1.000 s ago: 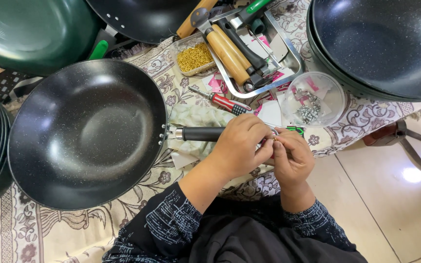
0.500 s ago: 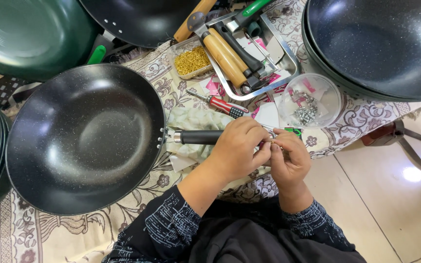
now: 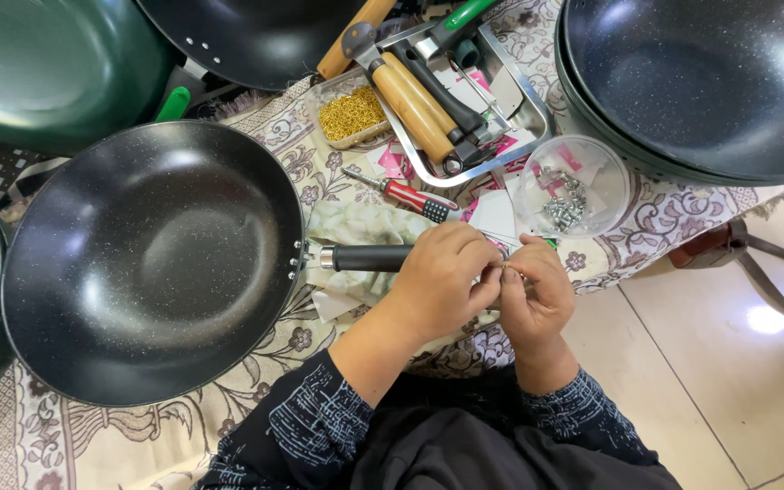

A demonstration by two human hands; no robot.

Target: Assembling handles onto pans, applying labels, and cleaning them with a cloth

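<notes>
Left hand (image 3: 442,281) gripping end of black wok handle (image 3: 369,259); right hand (image 3: 537,290) pinching tiny, slippery fastener (image 3: 512,270). Wok (image 3: 151,263) looking heavy, rigid.

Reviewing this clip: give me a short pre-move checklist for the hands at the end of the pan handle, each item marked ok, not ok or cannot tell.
1. Black pan lies flat on the patterned cloth: ok.
2. Pan handle points toward the hands, its end hidden under the left hand: ok.
3. Both hands meet at the handle end, right hand fingertips pinching something tiny: ok.
4. What the small pinched piece is, and whether it is seated: cannot tell.
5. Red-handled screwdriver lies free on the cloth beside the hands: ok.
6. Clear bowl of silver hardware and tub of gold-coloured pieces sit upright, unspilled: ok.
</notes>
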